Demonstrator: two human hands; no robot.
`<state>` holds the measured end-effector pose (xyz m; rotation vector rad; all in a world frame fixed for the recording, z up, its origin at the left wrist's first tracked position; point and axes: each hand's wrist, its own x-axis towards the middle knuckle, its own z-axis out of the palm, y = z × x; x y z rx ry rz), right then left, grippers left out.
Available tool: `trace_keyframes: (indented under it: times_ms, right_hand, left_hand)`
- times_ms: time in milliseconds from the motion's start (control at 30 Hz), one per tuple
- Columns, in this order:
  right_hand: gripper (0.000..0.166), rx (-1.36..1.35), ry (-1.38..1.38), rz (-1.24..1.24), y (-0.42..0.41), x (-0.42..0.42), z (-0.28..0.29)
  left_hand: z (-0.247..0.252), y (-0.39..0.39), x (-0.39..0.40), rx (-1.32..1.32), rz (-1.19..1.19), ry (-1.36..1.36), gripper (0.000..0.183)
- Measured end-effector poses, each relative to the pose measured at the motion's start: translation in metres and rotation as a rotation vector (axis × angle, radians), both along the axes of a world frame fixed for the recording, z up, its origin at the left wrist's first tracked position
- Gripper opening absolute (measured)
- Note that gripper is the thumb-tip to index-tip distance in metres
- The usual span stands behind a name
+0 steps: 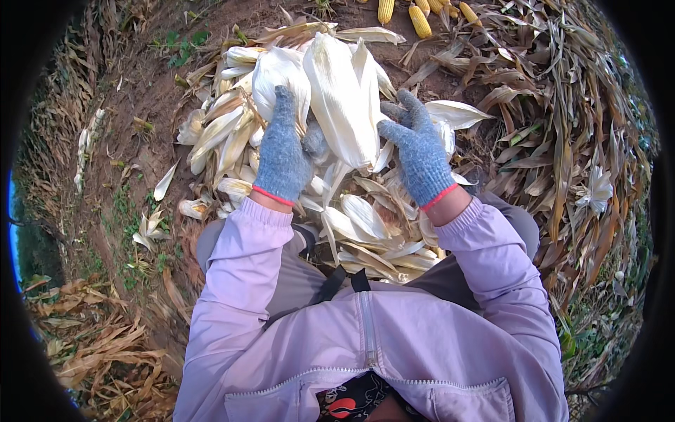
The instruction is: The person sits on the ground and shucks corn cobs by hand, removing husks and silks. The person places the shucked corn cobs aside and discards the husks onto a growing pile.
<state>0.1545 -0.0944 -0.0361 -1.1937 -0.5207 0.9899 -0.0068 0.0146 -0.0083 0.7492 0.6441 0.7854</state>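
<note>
Both hands wear grey-blue knitted gloves with red cuff edges. My left hand point(287, 147) holds pale, opened corn husks point(282, 79), its thumb lying over them and its fingers partly hidden behind. A large whitish corn husk point(340, 100) stands between the hands; whether an ear is inside cannot be seen. My right hand point(419, 145) is at the right edge of this husk, thumb and fingers spread apart, with no clear grip on anything. Beneath and around the hands lies a heap of husked-over corn ears and loose husks point(364, 216), reaching down between the legs.
Bare yellow corn cobs point(420, 22) lie on the soil at the top. Dry corn stalks and leaves point(569, 142) are piled along the right, with more dry leaves point(105, 337) at lower left. Single husks point(166, 182) lie on the brown soil at left.
</note>
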Motion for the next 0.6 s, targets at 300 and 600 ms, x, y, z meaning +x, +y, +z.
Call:
trace_keyframes:
  times_ms: [300, 600]
  right_hand:
    - [0.066, 0.03, 0.265, -0.063, 0.004, 0.006, 0.004]
    - [0.04, 0.248, -0.247, -0.009, 0.012, 0.047, -0.075]
  left_hand:
    - [-0.034, 0.021, -0.019, 0.01, 0.015, 0.064, 0.013]
    - [-0.022, 0.026, -0.013, -0.1, 0.137, -0.122, 0.009]
